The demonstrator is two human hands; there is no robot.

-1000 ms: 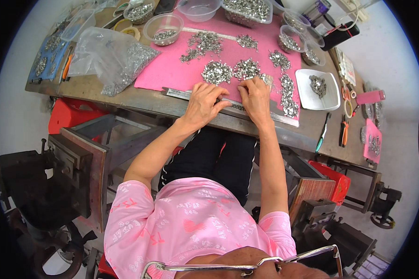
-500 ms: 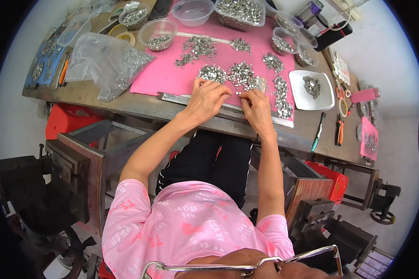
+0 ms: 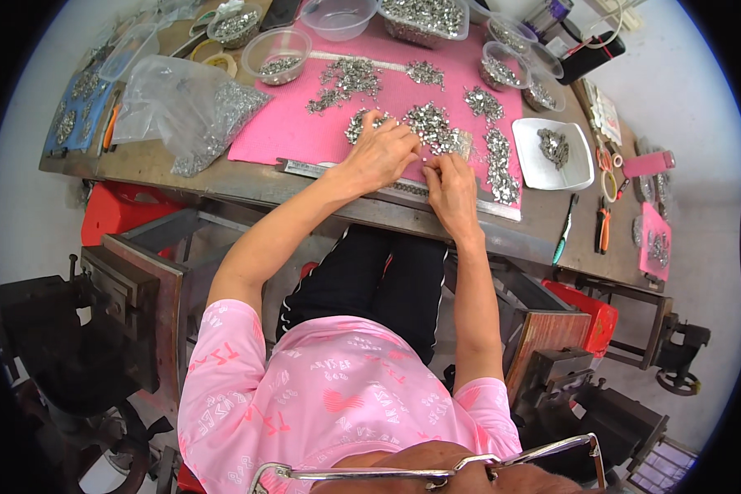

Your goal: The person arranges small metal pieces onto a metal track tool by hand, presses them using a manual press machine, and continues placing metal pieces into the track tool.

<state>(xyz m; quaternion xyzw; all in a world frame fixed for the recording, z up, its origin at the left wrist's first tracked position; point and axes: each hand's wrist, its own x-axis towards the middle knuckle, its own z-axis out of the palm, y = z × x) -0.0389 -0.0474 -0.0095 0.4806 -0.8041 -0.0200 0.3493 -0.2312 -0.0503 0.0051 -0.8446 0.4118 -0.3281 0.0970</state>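
My left hand (image 3: pixel 382 155) is closed, its thumb and index finger meeting beside my right hand. Another finger sticks out over a pile of small silvery metal pieces (image 3: pixel 357 125). Whatever the left fingertips grip is too small to tell. My right hand (image 3: pixel 454 198) is pinched just to the right, above a long metal strip (image 3: pixel 305 168) lying along the table's front edge. A tiny bright speck shows at its fingertips, but its kind is unclear. Between and beyond the hands lies a second metal pile (image 3: pixel 430 123) on the pink mat (image 3: pixel 263 144).
A clear bag (image 3: pixel 160 99) of metal pieces lies at left. Plastic bowls (image 3: pixel 276 56) line the back. On the right stand a white dish (image 3: pixel 535 174), a toothbrush (image 3: pixel 565 230) and orange-handled pliers (image 3: pixel 603 229). Vises (image 3: pixel 123 296) flank my seat below.
My left hand has moved up and right, closer to my right hand, one finger now reaching over the pile. The right hand has barely shifted.
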